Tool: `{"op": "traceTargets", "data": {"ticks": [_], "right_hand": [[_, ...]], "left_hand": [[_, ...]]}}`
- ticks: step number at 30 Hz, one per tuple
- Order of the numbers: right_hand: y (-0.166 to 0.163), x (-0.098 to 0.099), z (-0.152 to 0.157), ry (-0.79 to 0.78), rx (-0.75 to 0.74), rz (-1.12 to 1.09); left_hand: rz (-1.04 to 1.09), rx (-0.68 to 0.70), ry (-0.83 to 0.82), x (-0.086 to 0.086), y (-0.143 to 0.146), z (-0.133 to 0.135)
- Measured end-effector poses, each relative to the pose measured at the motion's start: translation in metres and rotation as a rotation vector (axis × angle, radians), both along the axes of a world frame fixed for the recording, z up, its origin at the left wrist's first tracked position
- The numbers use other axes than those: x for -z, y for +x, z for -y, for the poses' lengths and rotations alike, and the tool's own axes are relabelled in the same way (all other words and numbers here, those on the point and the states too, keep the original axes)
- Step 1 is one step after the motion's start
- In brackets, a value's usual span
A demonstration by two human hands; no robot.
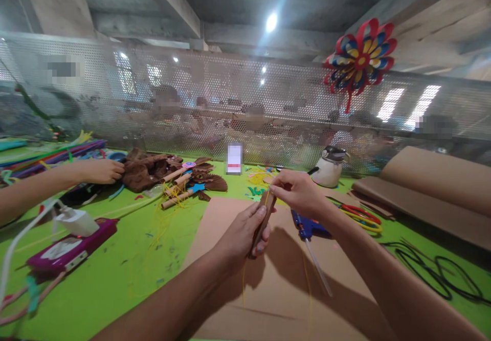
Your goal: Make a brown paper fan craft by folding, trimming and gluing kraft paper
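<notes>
My left hand (243, 231) is closed around a brown stick-shaped roll (264, 220) and holds it upright above a brown cardboard sheet (276, 285). My right hand (301, 191) pinches the top end of that roll, where thin yellow strands (244, 279) hang down. A blue glue gun (307, 226) lies on the cardboard just right of my hands.
Another person's hand (100, 171) rests at the left by brown fabric (148, 169) and cardboard tubes (178, 190). A purple device with a white charger (72, 239), scissors (358, 214), a white kettle (330, 166), black cord (433, 269), folded cardboard (433, 187) and a paper pinwheel (360, 60) surround the green table (115, 274).
</notes>
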State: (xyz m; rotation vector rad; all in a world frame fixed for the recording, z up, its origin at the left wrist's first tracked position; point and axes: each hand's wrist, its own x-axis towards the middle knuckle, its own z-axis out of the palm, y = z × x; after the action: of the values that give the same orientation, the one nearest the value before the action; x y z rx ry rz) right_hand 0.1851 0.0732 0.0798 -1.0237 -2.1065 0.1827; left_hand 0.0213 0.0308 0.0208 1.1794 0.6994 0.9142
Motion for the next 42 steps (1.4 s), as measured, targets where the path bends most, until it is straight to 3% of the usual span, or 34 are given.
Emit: {"op": "traceTargets", "data": {"ticks": [4,17,35,42], "right_hand": [[0.007,0.006,-0.015,-0.210,-0.053,-0.134],[0.007,0.033,-0.032,-0.386,-0.091,-0.269],[0.001,0.062,-0.035,-0.328,0.086,-0.431],[0.004,0.072,-0.021,-0.362,0.074,-0.419]], "left_hand": [[0.007,-0.040,-0.008,0.002,0.001,-0.001],[0.111,-0.125,-0.064,-0.005,0.000,0.002],[0.212,-0.082,-0.104,-0.008,0.000,0.005],[0.184,-0.176,-0.075,-0.006,-0.001,0.002]]}}
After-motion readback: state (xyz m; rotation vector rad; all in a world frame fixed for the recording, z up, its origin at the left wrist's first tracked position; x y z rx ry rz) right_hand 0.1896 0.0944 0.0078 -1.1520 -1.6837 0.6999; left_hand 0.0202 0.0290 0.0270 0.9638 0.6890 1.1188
